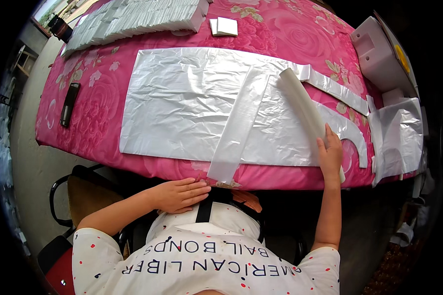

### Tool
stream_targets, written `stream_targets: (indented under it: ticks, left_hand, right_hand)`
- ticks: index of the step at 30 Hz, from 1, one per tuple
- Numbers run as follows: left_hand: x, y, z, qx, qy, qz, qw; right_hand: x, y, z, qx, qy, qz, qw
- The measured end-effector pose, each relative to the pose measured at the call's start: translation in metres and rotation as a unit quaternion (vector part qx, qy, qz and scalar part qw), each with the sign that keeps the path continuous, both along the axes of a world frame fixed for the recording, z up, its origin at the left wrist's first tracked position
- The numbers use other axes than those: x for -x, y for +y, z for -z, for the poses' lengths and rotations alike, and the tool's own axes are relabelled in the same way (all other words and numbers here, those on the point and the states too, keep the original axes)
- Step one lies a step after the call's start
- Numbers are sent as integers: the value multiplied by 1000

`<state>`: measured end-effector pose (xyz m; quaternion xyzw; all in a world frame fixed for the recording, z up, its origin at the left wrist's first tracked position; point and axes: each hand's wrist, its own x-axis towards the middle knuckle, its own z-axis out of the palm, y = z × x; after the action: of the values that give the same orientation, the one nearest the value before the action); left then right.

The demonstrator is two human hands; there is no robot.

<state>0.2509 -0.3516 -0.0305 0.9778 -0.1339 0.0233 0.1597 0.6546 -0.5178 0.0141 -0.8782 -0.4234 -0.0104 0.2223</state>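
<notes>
Head view, right hand (331, 156) on white roll (305, 105)

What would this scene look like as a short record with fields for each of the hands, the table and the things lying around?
left hand: rests flat at the near table edge, by the hanging end of a folded plastic strip
right hand: on a white roll lying on the plastic
table: pink floral cloth, large white plastic sheet spread flat
far edge: rows of folded white stacks
left side: dark phone
</notes>
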Motion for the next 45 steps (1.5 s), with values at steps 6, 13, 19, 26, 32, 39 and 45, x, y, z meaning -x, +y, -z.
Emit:
stream_targets:
  ticks: [6,13,19,26,32,39,45]
  left_hand:
    - [17,18,-19,69,-63,-3,996]
    - [-102,3,-33,79,-10,-71,994]
    - [-107,-29,-8,-84,-17,-117,989]
    - [-96,-49,9,-129,-32,-156,979]
    - [-100,-61,8,-164,-22,-162,973]
    - [-82,-43,1,-56,-94,-123,986]
    - [-67,-18,-12,-42,-33,-112,992]
  right_hand:
    - [48,22,-17,-90,28,-140,986]
    - [82,54,-24,-79,87,-269,956]
    - [86,50,-14,-3,51,-339,939]
    - [73,105,-3,-37,-8,-354,935]
    - [40,178,14,-99,-44,-309,945]
    - [49,180,8,-136,-57,-296,944]
    - [92,106,10,-39,113,-469,875]
